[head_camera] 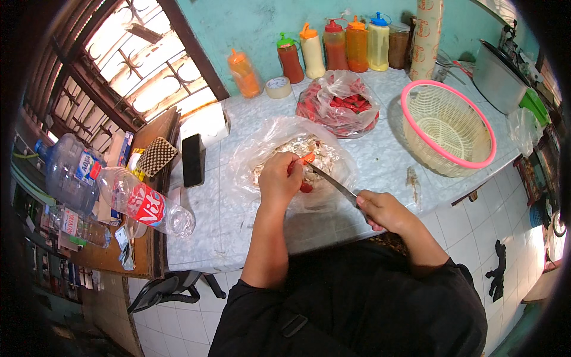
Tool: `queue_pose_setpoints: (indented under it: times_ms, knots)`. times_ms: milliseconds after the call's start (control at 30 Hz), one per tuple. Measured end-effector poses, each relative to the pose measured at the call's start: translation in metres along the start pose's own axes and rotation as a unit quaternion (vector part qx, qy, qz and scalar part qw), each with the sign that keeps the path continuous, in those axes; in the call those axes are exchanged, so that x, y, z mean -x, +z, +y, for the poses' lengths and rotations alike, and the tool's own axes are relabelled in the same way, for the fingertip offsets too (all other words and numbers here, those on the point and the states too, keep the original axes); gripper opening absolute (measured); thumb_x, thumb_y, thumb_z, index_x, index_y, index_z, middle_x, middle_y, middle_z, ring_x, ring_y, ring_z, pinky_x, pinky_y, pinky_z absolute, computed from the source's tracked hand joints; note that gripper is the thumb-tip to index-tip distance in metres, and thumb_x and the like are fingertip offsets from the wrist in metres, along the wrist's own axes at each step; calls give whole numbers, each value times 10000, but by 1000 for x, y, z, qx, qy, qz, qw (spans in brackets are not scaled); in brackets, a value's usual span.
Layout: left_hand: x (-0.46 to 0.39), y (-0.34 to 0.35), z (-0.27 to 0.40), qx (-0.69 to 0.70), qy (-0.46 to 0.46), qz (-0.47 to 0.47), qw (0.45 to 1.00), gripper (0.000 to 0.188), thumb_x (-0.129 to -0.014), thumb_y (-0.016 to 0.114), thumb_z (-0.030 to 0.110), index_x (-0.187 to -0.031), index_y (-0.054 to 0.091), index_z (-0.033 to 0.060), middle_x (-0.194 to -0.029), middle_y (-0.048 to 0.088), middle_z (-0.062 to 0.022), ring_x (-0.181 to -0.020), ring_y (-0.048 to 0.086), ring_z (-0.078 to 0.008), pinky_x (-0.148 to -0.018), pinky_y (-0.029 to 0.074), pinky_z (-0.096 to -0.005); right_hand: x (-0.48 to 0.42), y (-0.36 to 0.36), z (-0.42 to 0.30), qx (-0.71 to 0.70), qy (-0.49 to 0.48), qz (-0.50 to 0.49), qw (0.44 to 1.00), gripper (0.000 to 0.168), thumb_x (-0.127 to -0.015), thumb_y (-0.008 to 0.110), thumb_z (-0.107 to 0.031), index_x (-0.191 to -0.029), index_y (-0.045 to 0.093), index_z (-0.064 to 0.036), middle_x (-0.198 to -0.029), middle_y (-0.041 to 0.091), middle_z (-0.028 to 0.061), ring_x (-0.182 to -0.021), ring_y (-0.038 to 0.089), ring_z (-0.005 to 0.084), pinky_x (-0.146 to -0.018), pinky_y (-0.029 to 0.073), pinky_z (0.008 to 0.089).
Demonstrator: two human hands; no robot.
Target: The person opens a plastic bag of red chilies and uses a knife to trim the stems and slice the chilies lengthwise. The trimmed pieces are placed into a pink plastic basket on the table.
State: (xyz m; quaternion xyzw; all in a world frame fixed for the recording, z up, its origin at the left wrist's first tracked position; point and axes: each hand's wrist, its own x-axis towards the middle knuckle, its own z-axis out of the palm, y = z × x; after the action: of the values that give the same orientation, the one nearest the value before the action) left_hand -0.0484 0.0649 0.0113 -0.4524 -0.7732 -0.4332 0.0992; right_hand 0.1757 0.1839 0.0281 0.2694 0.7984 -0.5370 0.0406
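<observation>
My left hand (282,178) grips a red chili pepper (308,158), its orange-red end poking out past the fingers. In my right hand (382,209) is a kitchen knife (332,180), the blade slanting up and left until its tip meets the chili. Both are above an opened clear plastic bag (243,154) spread on the table. Pale, dry-looking pieces (328,165) lie in the bag, with something dark red (306,187) below my left hand. Behind it sits a second clear plastic bag (312,85) full of red chilies (352,103).
A pink-rimmed plastic basket (450,127) stands at the right, near a metal pot (499,76). Several squeeze bottles (335,44) line the wall beside a tape roll (278,87). A smartphone (192,159) and an empty plastic bottle (147,203) are at the left.
</observation>
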Motion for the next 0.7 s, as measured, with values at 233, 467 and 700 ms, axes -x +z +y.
queue_pose_setpoints:
  times_ms: [233, 467, 700]
  knots:
    - [0, 5, 2, 37, -70, -85, 993, 121, -781, 610, 192, -800, 647, 78, -724, 620, -95, -702, 590, -264, -622, 463, -365, -14, -14, -1, 4, 69, -22, 997, 320, -952, 397, -339, -950, 553, -59, -548, 490, 44, -426, 491, 133, -414, 421, 279]
    - [1, -2, 1, -68, -46, -52, 995, 136, -792, 616, 176, -819, 648, 46, -695, 618, -124, -629, 600, -243, -591, 454, -322, -11, -30, -6, 28, 61, -9, 998, 351, -955, 361, -344, -948, 556, -52, -558, 503, 56, -428, 485, 145, -417, 409, 290]
    - [-1, 0, 6, 62, -161, -69, 983, 132, -804, 592, 180, -803, 629, 53, -691, 635, -90, -638, 610, -232, -612, 462, -327, -5, -26, -12, 158, -29, -12, 987, 343, -950, 355, -370, -925, 547, -87, -601, 541, 90, -539, 563, 215, -594, 448, 360]
